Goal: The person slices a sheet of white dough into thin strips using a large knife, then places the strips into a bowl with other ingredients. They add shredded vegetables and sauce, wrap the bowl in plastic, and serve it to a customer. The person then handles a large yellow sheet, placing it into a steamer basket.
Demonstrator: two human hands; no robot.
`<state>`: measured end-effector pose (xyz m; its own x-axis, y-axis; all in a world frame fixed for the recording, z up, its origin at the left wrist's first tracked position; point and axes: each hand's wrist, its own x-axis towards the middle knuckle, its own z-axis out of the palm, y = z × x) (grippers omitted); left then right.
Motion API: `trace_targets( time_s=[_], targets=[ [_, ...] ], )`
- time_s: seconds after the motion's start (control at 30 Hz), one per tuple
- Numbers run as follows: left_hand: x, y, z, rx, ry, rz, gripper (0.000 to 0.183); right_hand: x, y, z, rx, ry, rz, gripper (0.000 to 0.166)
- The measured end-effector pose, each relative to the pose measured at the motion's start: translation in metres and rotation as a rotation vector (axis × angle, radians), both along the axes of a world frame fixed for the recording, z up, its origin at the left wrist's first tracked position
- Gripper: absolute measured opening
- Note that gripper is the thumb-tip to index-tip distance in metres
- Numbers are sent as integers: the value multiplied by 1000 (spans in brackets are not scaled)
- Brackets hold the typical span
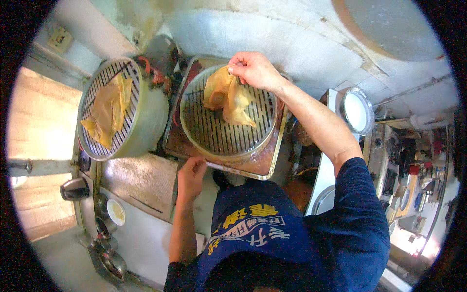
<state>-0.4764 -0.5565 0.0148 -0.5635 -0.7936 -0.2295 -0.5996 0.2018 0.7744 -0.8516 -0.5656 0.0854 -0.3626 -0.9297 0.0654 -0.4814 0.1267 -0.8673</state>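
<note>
My right hand (253, 69) pinches the top edge of a tan, damp-looking cloth (226, 96). The cloth hangs in folds over a round slotted metal steamer rack (211, 137), its lower corner near or on the slats. This rack sits in a round metal steamer on a brown, wet-looking square tray (251, 162) with a pale rim. My left hand (191, 175) is beside the tray's near left corner, fingers curled; whether it grips anything is hidden. To the left, a second, tall metal steamer pot (151, 116) has a similar slotted top, with another crumpled tan cloth (109, 109) lying across it.
Behind the steamers rises a pale, stained wall (233, 31). A metal basin with white contents (355, 111) stands at the right. On the left-hand counter are a white bowl with yellowish contents (116, 211), a dark metal container (74, 188) and several metal pots (111, 261).
</note>
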Motion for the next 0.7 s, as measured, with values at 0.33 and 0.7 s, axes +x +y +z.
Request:
trace_targets(
  time_s=[0.33,0.7],
  targets=[
    [-190,-129,134,-296,626,-368,37,4,5,125,67,180,171,11],
    [-241,-119,153,-93,401,-447,19,-13,134,-67,177,-10,-270,38]
  ],
)
